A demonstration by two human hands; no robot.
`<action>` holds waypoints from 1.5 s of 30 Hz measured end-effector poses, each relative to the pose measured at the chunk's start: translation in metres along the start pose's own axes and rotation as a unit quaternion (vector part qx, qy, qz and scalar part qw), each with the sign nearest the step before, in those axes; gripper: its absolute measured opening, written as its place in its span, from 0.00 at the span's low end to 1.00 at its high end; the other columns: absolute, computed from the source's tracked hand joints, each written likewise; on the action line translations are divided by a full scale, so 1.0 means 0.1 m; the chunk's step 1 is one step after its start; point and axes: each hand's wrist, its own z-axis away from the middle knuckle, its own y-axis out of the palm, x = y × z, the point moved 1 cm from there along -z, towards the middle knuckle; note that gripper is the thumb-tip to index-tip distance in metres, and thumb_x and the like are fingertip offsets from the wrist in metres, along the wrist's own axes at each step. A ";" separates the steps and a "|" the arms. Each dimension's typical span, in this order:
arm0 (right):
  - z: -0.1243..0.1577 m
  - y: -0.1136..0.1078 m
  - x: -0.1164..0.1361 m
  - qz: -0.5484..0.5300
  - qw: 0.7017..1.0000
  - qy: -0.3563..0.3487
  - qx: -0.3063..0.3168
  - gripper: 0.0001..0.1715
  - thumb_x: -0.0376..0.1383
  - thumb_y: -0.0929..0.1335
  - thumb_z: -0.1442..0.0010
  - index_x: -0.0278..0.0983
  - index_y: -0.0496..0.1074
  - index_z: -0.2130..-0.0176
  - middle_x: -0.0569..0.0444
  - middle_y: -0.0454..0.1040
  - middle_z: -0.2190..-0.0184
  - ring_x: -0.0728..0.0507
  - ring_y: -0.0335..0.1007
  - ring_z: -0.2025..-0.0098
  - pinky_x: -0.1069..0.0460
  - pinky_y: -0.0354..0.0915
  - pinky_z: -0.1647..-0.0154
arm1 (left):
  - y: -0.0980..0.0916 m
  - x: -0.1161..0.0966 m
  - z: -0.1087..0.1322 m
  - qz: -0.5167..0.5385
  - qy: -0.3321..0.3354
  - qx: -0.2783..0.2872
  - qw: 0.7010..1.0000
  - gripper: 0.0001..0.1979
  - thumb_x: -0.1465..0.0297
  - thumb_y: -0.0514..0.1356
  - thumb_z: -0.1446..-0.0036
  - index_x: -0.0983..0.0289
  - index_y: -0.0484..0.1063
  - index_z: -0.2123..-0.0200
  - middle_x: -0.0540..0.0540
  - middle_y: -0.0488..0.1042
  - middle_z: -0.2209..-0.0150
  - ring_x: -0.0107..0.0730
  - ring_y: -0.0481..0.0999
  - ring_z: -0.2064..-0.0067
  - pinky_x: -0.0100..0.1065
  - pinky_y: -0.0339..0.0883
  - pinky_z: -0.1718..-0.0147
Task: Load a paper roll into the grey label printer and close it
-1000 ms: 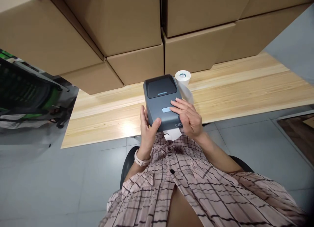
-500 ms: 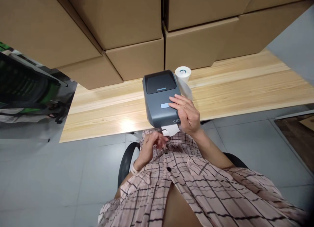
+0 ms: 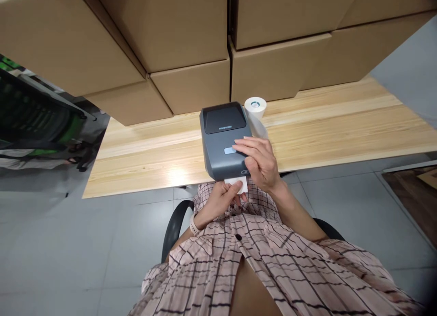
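A dark grey label printer (image 3: pixel 223 145) stands at the front edge of the wooden table, with a pale blue button on top. A white paper label (image 3: pixel 243 186) sticks out of its front slot. My left hand (image 3: pixel 223 197) pinches this label, thumb on top and fingers beneath. My right hand (image 3: pixel 261 163) lies on the printer's right front corner, its fingers stretched flat across the top beside the button and its thumb at the front edge. Behind the printer, a white label roll (image 3: pixel 255 107) stands upright, a strip trailing from it toward the printer.
Stacked cardboard boxes (image 3: pixel 191 88) line the back of the wooden table (image 3: pixel 327 129). A chair (image 3: pixel 174 229) is under me. At the left are a dark mesh chair (image 3: pixel 27 111) and part of another person's leg and foot (image 3: pixel 73 160).
My left hand has moved up and right and closed on the label at the printer's front. My right hand stays on the printer. The view has shifted slightly.
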 end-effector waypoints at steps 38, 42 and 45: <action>-1.73 0.00 -0.65 -0.069 0.997 0.026 0.011 0.45 0.64 0.59 0.28 0.56 0.47 0.22 0.58 0.51 0.19 0.40 0.45 0.18 0.38 0.51 0.18 | -0.88 -0.26 -0.76 -0.027 0.195 -0.287 0.937 0.31 0.60 0.69 0.43 0.60 0.72 0.37 0.65 0.76 0.36 0.48 0.77 0.38 0.50 0.73 0.38; -2.06 0.05 -1.01 -0.128 0.988 0.063 0.065 0.48 0.66 0.62 0.31 0.51 0.50 0.23 0.57 0.49 0.19 0.41 0.43 0.17 0.39 0.48 0.17 | -0.89 -0.33 -0.85 -0.056 0.193 -0.287 0.937 0.32 0.63 0.68 0.44 0.60 0.70 0.36 0.64 0.77 0.37 0.47 0.78 0.40 0.47 0.75 0.42; -2.13 0.06 -1.10 -0.139 0.982 0.080 0.096 0.52 0.64 0.62 0.30 0.45 0.43 0.21 0.52 0.43 0.18 0.39 0.38 0.16 0.39 0.45 0.17 | -0.90 -0.36 -0.90 -0.072 0.194 -0.289 0.935 0.33 0.66 0.66 0.45 0.61 0.69 0.36 0.64 0.77 0.37 0.46 0.79 0.41 0.46 0.75 0.44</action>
